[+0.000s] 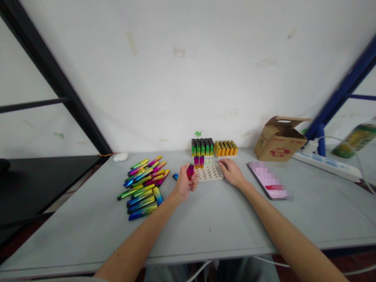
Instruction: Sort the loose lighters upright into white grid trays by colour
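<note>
My left hand (185, 182) is closed around a magenta lighter (190, 171), held upright at the left edge of a white tray (210, 173) with rows of round holes. Two purple-and-orange lighters (199, 161) stand in the tray's back left. At its right end, my right hand (232, 172) grips the back corner between thumb and fingers. Left of my left hand lies a loose pile of shiny lighters (143, 190) in blue, green, yellow and pink. A blue lighter (175, 176) lies partly hidden beside my left hand.
Behind the tray stand a block of green-and-black lighters (202, 147) and a block of yellow-orange ones (226, 148). To the right are a phone (268, 182), an open cardboard box (279, 143) and a power strip (329, 164). A white earbud case (120, 157) lies back left.
</note>
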The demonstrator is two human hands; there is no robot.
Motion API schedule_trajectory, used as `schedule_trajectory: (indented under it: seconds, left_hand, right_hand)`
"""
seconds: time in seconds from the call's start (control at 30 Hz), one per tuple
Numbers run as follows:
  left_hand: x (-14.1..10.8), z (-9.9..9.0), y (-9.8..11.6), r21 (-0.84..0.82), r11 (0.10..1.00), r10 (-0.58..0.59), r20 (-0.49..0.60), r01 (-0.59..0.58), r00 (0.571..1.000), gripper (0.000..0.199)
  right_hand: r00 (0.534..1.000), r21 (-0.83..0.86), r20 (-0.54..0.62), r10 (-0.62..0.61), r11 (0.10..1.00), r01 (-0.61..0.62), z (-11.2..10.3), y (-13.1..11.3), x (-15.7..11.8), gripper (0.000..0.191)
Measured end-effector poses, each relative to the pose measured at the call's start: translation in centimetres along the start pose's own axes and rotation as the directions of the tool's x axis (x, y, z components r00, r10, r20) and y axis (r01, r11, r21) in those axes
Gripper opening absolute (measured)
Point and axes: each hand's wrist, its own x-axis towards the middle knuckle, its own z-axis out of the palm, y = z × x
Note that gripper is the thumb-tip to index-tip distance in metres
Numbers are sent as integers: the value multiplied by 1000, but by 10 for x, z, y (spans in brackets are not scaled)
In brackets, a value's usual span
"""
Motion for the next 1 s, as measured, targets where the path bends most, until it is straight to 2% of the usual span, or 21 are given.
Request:
schedule_trajectory:
  seconds: [0.37,0.77,0.9,1.0]
  left_hand:
    - [-4,2,4,-84,994,-61,118,71,991,54]
    - [-2,-1,0,-17,997,-70,152,73,986,55]
    - [-3,1,1,-32,998,-52,104,56,993,53]
    - [-1,3,1,-102,995,16,50,-11,999,38]
  right_hand:
    - [1000,-32,20,-5,999,5,-1,-1,-1,29]
    - [1000,-47,28,-13,999,15,0,-2,-1,27]
    - [1000,-19,6,-12,1000,12,-1,-3,-1,28]
    - [997,75,-78,-2,997,8,-5,-10,-2,31]
